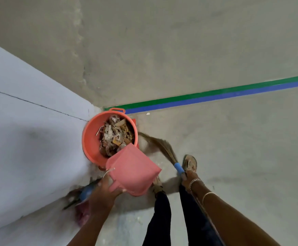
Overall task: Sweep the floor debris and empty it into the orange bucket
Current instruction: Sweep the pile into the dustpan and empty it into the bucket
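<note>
From the head view, we are tipping the pink dustpan (133, 170) over the near rim of the orange bucket (91, 139), which is standing against the wall (29, 121) at the end of the green and blue floor tape (206, 97). Our left hand (105, 188) is gripping the dustpan by its handle end, fingers curled tight around it. The pan's lip is sitting over the bucket's edge, and the debris (114, 135) is lying heaped inside the bucket; we cannot tell whether anything is left in the pan, since only its underside is showing. To finish well, we are judging that the lip should stay inside the rim and the tilt steepen gently, so nothing spills onto the floor.

Our right hand (189, 178) is closed around the broom (160, 148) at its blue grip, bristles trailing just beside the bucket. A sandalled foot (189, 163) is planted near the broom. A small white scrap (147, 113) is lying by the tape, and blurred objects are sitting by the wall under our left arm.
</note>
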### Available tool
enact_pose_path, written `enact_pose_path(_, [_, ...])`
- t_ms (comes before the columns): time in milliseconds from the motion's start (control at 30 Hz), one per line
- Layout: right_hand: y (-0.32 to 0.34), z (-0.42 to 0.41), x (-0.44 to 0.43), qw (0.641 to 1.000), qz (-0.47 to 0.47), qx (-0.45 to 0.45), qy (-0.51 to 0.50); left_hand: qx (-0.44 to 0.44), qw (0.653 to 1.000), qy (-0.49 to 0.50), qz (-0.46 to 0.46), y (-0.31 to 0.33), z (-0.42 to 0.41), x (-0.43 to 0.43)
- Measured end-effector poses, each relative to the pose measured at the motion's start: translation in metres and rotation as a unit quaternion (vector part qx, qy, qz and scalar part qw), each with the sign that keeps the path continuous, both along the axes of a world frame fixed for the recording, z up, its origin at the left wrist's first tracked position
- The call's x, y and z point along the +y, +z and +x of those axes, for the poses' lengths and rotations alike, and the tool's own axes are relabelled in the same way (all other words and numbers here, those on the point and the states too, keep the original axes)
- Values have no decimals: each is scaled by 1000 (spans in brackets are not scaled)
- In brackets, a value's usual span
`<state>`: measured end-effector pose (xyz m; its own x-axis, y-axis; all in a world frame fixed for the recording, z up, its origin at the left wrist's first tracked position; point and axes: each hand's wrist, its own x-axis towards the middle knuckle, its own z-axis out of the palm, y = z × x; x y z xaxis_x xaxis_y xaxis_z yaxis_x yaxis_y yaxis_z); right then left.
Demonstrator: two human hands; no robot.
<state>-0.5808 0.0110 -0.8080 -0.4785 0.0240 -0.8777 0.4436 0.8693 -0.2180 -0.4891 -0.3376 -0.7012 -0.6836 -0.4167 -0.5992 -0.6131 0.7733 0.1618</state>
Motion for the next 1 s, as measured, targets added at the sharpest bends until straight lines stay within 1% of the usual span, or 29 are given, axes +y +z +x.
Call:
enact_pose_path(67, [-3,3,0,997,12,22,-66,10,1000,-9,-1,-1,-7,2])
enact_pose_path(133, [1,2,9,991,37,25,-128,12,1000,-17,8,0,-11,5])
enact_pose_path(233, [-5,-2,36,971,65,29,-228,-1,1000,-25,3,4,-21,8])
enact_pose_path(300, [-28,-3,61,961,68,43,-264,-6,999,-37,0,8,-31,12])
enact_pose_path(400, [-12,-15,71,943,66,86,-314,-9,1000,-29,8,9,-44,14])
enact_pose_path(500, [2,-26,63,949,35,139,-282,-25,999,-41,-9,7,-53,14])
enact_pose_path(633, [23,-52,23,965,-26,157,-208,-11,998,-50,-28,4,-64,12])
enact_pose_path(667, [26,-59,10,969,-39,152,-191,-2,998,-53,-30,4,-67,12])
enact_pose_path(733, [26,-71,-14,974,-80,113,-178,10,998,-56,-28,9,-75,14])
enact_pose_path(800, [19,-82,-32,976,-114,72,-172,0,998,-56,-40,8,-78,13])
enact_pose_path(867, [9,-92,-44,978,-126,33,-163,-4,996,-61,-59,2,-77,11])
enact_pose_path(933, [1,-100,-47,976,-129,15,-177,-12,996,-60,-68,3,-80,17])
enact_pose_path(1000, [-7,-107,-40,968,-126,1,-217,-24,997,-43,-56,7,-88,29])
